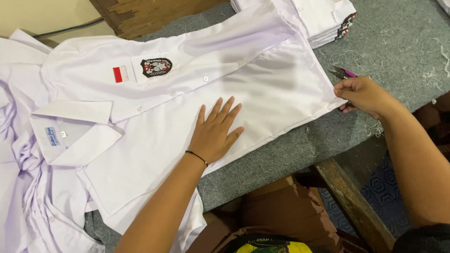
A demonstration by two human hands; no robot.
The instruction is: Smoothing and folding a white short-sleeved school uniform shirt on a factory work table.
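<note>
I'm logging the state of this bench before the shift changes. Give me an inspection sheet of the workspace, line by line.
Surface: grey felt-covered table, strewn with thread scraps.
Job's things: white shirt laid flat, buttoned, with a dark chest badge and a red-and-white patch.
Clutter: pile of loose white shirts at the collar end; stack of folded shirts at the far edge; small snips beside the hem.
Grippers: left hand pressed flat on the shirt front, fingers spread; right hand pinching the hem corner.
Cables: one dark cable along the far wall.
Surroundings: wooden beam behind the table; wooden bench edge below.
</note>
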